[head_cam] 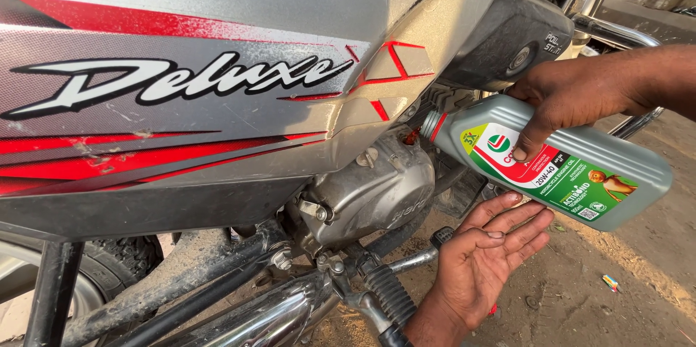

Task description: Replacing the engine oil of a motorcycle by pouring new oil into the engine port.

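A: Entry, head view. Right hand (573, 97): how is it set?

B: It is closed over the top of the grey oil bottle (573, 166), fingers wrapped across the upper face, the thumb pressed down onto the green and red label (551, 173). A firm grip is recorded.

A: Bottle position?

B: It is tilted nearly flat, neck toward the left. The neck (433, 126) is held at the filler opening (411, 137) on the engine casing (377, 191); a thin amber stream of oil is seen between neck and opening. Whether the neck touches the casing cannot be told.

A: Left hand (486, 253)?

B: It is held open, palm upward, fingers extended and lightly spread. It is placed under the bottle's lower edge; the fingertips (518, 202) are seen just at the underside. Actual contact cannot be confirmed. Nothing is gripped by it.

A: Surroundings?

B: The silver side panel (217, 86) with red stripes is noted above the casing. A dusty chrome exhaust pipe (268, 318) and a foot peg (388, 292) are noted below, and the rear tyre (123, 253) at lower left. Dirt ground (623, 296) is seen beneath the hands, with a small coloured scrap (611, 282) on it.
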